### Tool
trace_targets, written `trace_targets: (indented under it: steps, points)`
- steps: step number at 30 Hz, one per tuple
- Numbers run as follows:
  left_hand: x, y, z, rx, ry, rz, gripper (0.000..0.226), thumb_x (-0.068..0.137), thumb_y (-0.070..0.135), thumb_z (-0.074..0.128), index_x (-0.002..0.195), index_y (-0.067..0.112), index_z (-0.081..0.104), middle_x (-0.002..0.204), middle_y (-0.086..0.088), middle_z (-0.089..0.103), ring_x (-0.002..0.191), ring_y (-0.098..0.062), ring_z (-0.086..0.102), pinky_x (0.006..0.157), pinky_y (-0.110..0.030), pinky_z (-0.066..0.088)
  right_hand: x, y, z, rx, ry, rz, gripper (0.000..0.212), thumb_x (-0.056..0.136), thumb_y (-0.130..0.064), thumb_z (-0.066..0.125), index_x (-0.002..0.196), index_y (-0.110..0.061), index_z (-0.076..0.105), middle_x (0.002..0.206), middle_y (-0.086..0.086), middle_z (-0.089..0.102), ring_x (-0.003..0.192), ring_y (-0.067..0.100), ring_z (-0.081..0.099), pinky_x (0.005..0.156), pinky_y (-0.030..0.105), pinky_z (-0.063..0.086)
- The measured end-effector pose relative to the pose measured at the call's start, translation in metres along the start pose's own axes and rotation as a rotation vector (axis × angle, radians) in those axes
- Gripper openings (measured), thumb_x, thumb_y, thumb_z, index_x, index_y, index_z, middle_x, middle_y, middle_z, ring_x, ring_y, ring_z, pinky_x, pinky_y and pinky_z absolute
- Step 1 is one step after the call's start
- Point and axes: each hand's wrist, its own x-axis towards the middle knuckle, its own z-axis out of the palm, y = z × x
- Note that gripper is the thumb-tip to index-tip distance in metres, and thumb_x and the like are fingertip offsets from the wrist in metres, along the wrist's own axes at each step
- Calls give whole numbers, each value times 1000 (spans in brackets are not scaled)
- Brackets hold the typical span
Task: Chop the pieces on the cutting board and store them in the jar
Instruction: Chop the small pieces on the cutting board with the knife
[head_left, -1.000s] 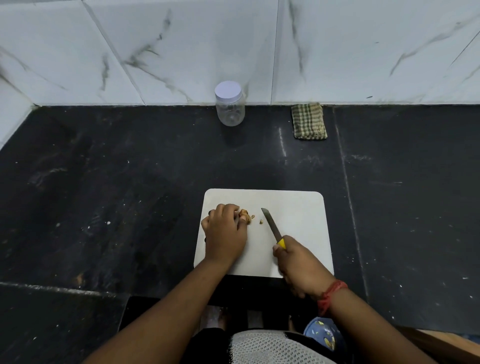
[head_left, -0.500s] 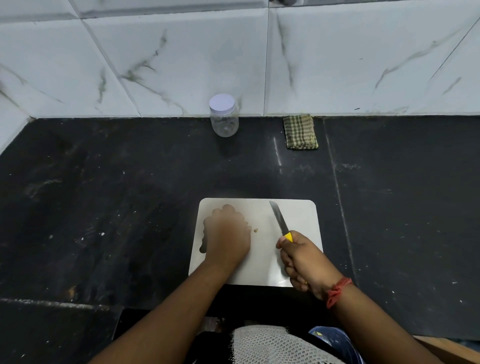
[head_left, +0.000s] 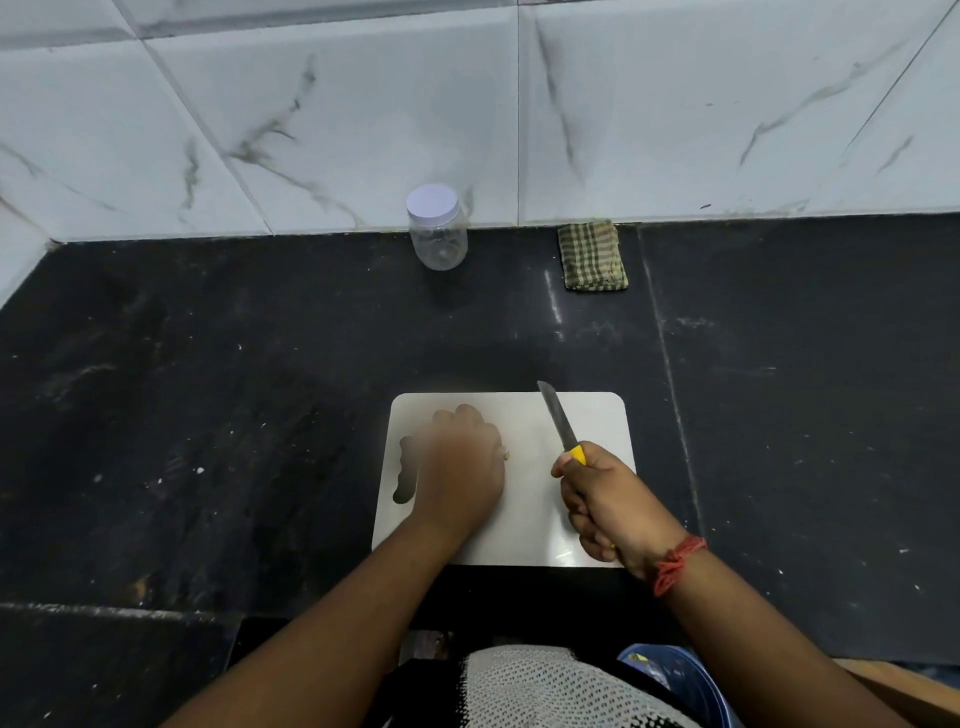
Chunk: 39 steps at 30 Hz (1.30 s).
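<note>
Black counter (head_left: 208, 415) under marbled wall tiles (head_left: 337, 104)

My left hand (head_left: 460, 462), blurred, rests knuckles-up with fingers curled under; my right hand (head_left: 605, 499) grips a handle in a closed fist, both forearms reaching in from the near edge.

A white cutting board (head_left: 524, 525) lies on the black worktop (head_left: 208, 415). The left hand (head_left: 457, 462) is blurry and sits curled on the board, knuckles up. A tiny brown piece (head_left: 506, 455) peeks out at its 3 o'clock side. The right hand (head_left: 605, 501) grips the yellow handle of a knife (head_left: 560, 423), with the blade pointing to 11 o'clock. Far off at 12 o'clock, by the white tiled wall (head_left: 675, 104), stands a clear jar (head_left: 436, 228) with its lid on. A checked cloth (head_left: 592, 255) lies to the jar's 3 o'clock.
</note>
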Motion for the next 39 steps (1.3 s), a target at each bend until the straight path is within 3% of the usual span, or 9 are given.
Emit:
trace_targets:
  steps: [14, 21, 27, 33, 36, 39]
  points:
    - [-5, 6, 9, 20, 37, 88, 15, 91, 34, 60, 90, 21, 68, 105, 3, 58, 97, -19, 48, 86, -39, 38, -2, 3, -10, 27, 10, -27, 20, 104, -26, 38, 99, -9, 48, 57, 1, 33, 36, 12, 23, 38, 16, 20]
    - [12, 46, 14, -3, 40, 292, 20, 90, 32, 57, 88, 16, 69, 102, -1, 60, 92, -20, 52, 79, -39, 43, -11, -4, -28, 93, 97, -58, 20, 105, -25, 39, 97, -10, 48, 56, 0, 34, 33, 11, 24, 38, 14, 20]
    - [28, 88, 19, 30, -3, 437, 31, 88, 32, 43, 83, 17, 69, 102, -1, 59, 90, -23, 49, 71, -40, 38, -21, 1, -58, 159, 179, -86, 19, 105, -25, 39, 97, -10, 48, 54, 0, 36, 31, 11, 23, 38, 12, 22]
    - [29, 94, 20, -39, -147, 434, 22, 96, 33, 53, 100, 22, 71, 120, 1, 55, 109, -22, 44, 88, -41, 34, -31, 9, -74, 206, 217, -105, 21, 106, -26, 38, 97, -10, 48, 54, 1, 35, 31, 11, 21, 37, 12, 21]
    - [28, 95, 17, -57, -165, 416, 25, 98, 33, 50, 113, 22, 68, 126, 2, 54, 115, -21, 43, 94, -39, 30, -32, 11, -78, 213, 231, -94, 21, 106, -26, 38, 97, -10, 48, 55, 1, 35, 32, 11, 20, 38, 12, 20]
    - [28, 91, 17, -95, -129, 383, 23, 99, 29, 50, 114, 24, 67, 123, 2, 56, 114, -20, 44, 97, -39, 29, -32, 11, -80, 211, 230, -90, 21, 106, -26, 38, 98, -10, 48, 55, 1, 36, 32, 11, 20, 38, 14, 20]
